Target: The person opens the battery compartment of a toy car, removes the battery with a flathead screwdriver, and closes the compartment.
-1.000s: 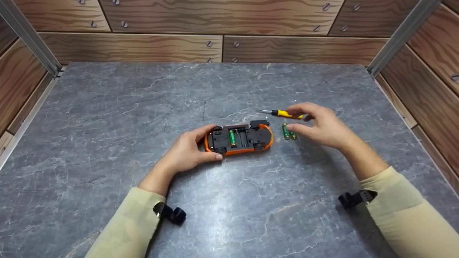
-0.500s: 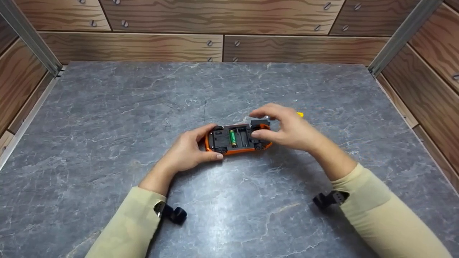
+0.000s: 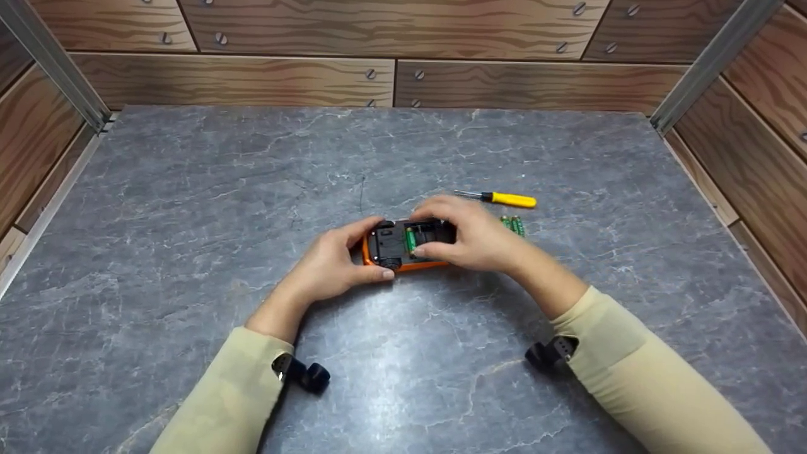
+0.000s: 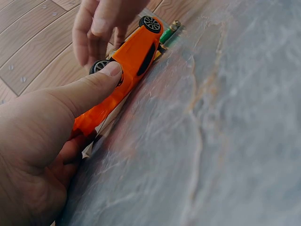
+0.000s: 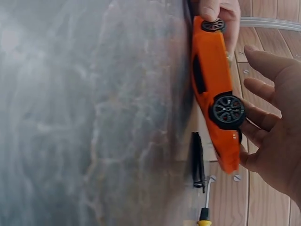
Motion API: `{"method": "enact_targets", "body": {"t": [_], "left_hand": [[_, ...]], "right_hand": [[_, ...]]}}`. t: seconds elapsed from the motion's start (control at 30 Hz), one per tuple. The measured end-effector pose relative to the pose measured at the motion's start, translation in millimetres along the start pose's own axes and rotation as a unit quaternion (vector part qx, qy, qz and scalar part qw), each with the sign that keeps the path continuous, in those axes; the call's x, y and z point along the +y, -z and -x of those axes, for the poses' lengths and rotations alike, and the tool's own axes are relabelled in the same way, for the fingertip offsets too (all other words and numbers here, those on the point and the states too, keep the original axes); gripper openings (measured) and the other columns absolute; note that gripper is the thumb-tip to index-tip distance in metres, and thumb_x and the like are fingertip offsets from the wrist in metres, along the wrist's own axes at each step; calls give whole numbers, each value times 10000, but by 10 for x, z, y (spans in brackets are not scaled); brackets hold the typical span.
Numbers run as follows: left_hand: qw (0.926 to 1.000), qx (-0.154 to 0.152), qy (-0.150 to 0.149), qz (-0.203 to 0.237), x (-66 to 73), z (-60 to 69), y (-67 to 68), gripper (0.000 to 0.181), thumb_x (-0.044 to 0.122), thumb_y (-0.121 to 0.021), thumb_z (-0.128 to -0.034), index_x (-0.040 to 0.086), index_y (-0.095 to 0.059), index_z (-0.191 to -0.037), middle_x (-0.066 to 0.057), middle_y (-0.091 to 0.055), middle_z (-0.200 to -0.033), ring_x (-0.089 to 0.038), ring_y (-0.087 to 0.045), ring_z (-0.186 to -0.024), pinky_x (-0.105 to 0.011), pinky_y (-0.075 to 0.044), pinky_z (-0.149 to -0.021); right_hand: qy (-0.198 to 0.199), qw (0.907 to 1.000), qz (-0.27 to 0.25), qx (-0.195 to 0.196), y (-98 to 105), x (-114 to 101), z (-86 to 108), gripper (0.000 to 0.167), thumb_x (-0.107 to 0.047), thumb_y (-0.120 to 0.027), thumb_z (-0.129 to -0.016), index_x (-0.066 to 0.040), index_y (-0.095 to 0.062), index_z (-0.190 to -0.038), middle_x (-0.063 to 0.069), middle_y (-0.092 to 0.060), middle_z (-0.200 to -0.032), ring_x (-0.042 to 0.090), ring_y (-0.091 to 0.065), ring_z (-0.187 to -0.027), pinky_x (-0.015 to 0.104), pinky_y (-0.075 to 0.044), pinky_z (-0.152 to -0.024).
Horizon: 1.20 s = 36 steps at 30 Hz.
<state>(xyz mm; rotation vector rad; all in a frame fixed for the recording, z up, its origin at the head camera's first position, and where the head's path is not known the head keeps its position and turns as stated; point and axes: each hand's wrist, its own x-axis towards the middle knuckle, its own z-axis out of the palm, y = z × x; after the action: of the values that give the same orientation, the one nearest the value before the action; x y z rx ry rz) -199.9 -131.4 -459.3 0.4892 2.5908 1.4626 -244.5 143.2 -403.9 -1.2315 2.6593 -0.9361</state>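
Note:
An orange toy car (image 3: 410, 266) lies upside down, its battery compartment facing up. One green battery (image 3: 411, 240) sits at the left of that compartment. My left hand (image 3: 328, 263) grips the car's left end, with the thumb (image 4: 101, 87) on the near side by a wheel. Over the car's right half hovers my right hand (image 3: 470, 236), its thumb and fingers spread apart around the compartment; it holds nothing. In the right wrist view the thumb (image 5: 263, 63) is clear of the battery. The car's right end is hidden beneath this hand.
Two green batteries (image 3: 517, 226) lie on the table right of the car, partly behind my right hand. A yellow-handled screwdriver (image 3: 512, 200) lies farther back. A black battery cover (image 5: 197, 160) is beside the car. Wood-patterned panels (image 3: 284, 82) enclose the grey table (image 3: 208, 170).
My right hand has moved left, from above the loose batteries to above the car's compartment, uncovering the screwdriver. My left hand keeps its hold on the car.

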Motion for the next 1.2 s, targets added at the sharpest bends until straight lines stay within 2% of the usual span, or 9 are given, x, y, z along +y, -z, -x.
{"method": "enact_targets", "body": {"t": [0.23, 0.47, 0.93, 1.2], "left_hand": [[9999, 10, -39, 92, -1, -8, -9, 960, 386, -951, -800, 126, -486, -1599, -36, -583, -1542, -168, -538, -1395, -388, -364, -1217], [9999, -11, -13, 100, 3, 4, -6, 966, 381, -949, -803, 129, -474, -1606, -44, -576, -1549, -171, -551, -1383, -390, -374, -1211], [9999, -34, 20, 106, 9, -2, -5, 972, 387, -944, -808, 117, -465, -1610, -53, -570, -1554, -187, -551, -1384, -396, -376, -1211], [10000, -24, -60, 31, 11, 4, -2, 949, 384, -941, -818, 119, -477, -1603, -50, -577, -1548, -188, -541, -1399, -399, -377, -1213]], "right_hand": [[-329, 9991, 59, -246, -62, 40, -2, 511, -374, -823, -936, -121, -698, -1362, 71, -637, -1426, 295, -575, -1330, 511, -439, -1146], [-334, 9990, 63, -297, -76, 30, -6, 509, -366, -823, -935, -118, -697, -1362, 84, -636, -1429, 314, -582, -1323, 536, -444, -1139], [-444, 9984, 120, -330, -102, 42, -16, 459, -374, -784, -973, -128, -707, -1354, 68, -655, -1391, 276, -593, -1298, 484, -458, -1129], [-348, 9989, 60, -312, -102, 44, -22, 435, -347, -770, -990, -108, -708, -1348, 107, -661, -1390, 319, -601, -1292, 527, -451, -1131]]}}
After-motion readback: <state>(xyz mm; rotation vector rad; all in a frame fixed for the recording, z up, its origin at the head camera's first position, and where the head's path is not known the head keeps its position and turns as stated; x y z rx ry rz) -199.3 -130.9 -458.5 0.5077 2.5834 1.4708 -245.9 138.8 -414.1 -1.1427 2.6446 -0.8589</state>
